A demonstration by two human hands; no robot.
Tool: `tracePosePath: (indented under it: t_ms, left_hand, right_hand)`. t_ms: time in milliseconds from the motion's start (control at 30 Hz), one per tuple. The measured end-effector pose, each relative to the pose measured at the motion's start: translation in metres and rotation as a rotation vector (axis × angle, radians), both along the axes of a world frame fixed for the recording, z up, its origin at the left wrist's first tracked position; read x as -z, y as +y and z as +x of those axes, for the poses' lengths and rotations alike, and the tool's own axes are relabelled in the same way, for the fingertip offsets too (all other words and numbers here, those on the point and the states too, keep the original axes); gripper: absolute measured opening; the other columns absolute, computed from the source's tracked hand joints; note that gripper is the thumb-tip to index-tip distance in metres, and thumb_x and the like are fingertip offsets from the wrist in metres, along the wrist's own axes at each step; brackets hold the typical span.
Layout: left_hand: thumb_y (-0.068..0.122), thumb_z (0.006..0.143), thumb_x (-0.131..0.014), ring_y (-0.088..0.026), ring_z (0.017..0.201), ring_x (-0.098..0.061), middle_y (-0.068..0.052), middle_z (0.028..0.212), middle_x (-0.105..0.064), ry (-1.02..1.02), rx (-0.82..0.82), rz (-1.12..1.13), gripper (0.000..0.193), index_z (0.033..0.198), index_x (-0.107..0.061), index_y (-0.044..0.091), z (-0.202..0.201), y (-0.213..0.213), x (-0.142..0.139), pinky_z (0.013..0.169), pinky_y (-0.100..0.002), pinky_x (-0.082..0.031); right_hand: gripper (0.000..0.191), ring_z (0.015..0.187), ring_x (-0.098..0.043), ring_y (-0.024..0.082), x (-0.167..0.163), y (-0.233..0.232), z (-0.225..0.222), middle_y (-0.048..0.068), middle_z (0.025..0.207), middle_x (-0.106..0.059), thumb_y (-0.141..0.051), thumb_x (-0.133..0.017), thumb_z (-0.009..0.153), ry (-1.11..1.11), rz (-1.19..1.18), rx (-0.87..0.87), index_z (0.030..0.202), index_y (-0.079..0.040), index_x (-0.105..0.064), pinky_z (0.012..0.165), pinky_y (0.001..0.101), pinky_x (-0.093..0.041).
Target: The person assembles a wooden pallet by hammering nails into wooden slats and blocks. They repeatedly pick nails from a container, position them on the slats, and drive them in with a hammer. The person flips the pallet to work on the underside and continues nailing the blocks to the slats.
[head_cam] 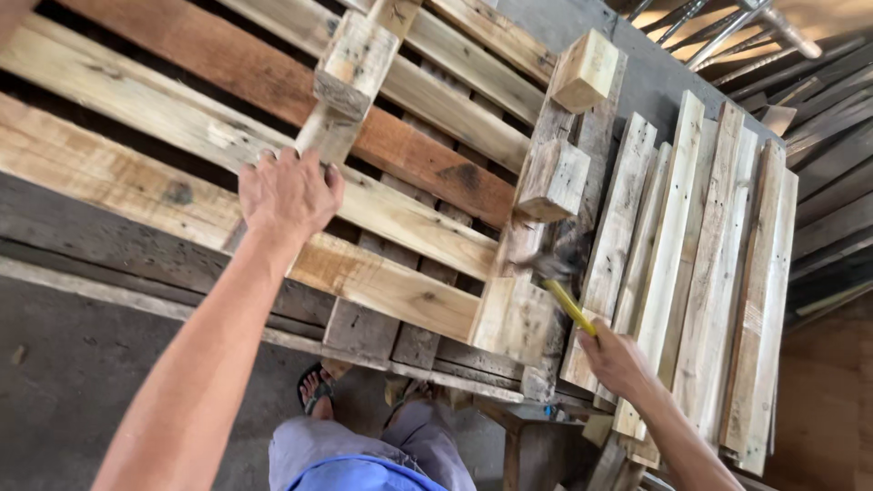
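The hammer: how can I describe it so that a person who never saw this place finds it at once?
Start at the big wooden pallet that fills the left and middle. At its right edge, beside the stack of loose planks, the right hand grips the hammer. Its yellow handle and dark, blurred head set it apart from the bare wood all around.

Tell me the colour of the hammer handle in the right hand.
Yellow. The hammer handle shows best in the head view, running up from the right hand.

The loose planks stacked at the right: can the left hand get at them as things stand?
Probably not: the left hand grips a pallet runner far to the left, and the right hand with its yellow-handled hammer lies between it and the planks.
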State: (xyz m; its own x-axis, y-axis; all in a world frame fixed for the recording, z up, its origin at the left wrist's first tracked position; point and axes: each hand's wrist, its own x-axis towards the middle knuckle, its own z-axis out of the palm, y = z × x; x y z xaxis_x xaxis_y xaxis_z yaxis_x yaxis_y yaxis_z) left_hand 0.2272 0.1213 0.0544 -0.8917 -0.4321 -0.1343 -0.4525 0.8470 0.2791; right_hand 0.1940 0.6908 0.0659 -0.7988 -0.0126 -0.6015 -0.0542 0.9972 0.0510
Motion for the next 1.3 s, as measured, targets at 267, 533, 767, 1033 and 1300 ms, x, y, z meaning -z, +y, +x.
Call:
tracePosePath:
  t_ms: [267,533,767,1033,1300]
  left_hand:
    - [0.054,0.098,-0.044,-0.042,0.13,-0.051,-0.021,0.143,-0.052,-0.097,-0.073,-0.005,0.06,0.135,-0.061,0.011,0.002,0.006,-0.005,0.099,-0.063,-0.041]
    - [0.054,0.108,-0.04,-0.044,0.105,-0.063,-0.031,0.139,-0.055,-0.092,-0.316,-0.038,0.07,0.154,-0.045,0.003,0.017,0.017,-0.001,0.077,-0.058,-0.05]
    - [0.039,0.111,-0.042,-0.038,0.107,-0.067,-0.02,0.13,-0.068,0.005,-0.304,-0.042,0.058,0.158,-0.048,0.006,0.017,0.004,0.013,0.088,-0.057,-0.047]
    - [0.03,0.109,-0.046,-0.045,0.109,-0.066,-0.022,0.127,-0.068,0.04,-0.319,-0.057,0.051,0.154,-0.05,0.006,0.021,-0.002,0.023,0.089,-0.062,-0.047]
    - [0.031,0.106,-0.043,-0.04,0.093,-0.069,-0.023,0.132,-0.066,0.021,-0.358,0.023,0.055,0.153,-0.047,0.003,0.015,0.001,0.013,0.083,-0.055,-0.049]
  right_hand:
    - [0.042,0.045,-0.057,0.018,-0.035,0.02,0.029,0.007,0.055,-0.06,-0.044,-0.042,0.102,0.289,-0.509,0.17,0.09,-0.007,-0.059,0.044,0.0406,-0.048]
    - [0.039,0.041,-0.048,0.02,0.004,0.021,-0.009,0.002,0.051,-0.055,-0.05,-0.042,0.101,-0.192,-0.096,-0.138,0.106,-0.014,-0.056,0.043,0.0381,-0.042]
    - [0.041,0.034,-0.048,0.016,-0.071,0.004,-0.035,0.002,0.047,-0.052,-0.045,-0.043,0.101,-0.063,-0.749,-0.114,0.099,-0.009,-0.061,0.034,0.0357,-0.04]
    - [0.049,0.045,-0.038,0.013,-0.101,-0.099,-0.102,-0.001,0.059,-0.049,-0.06,-0.03,0.103,-0.511,0.085,-0.575,0.111,-0.017,-0.053,0.043,0.032,-0.043]
    - [0.038,0.034,-0.044,0.015,-0.132,-0.088,-0.114,0.002,0.051,-0.056,-0.054,-0.036,0.099,-0.325,-0.263,-0.488,0.108,-0.023,-0.056,0.03,0.0319,-0.043]
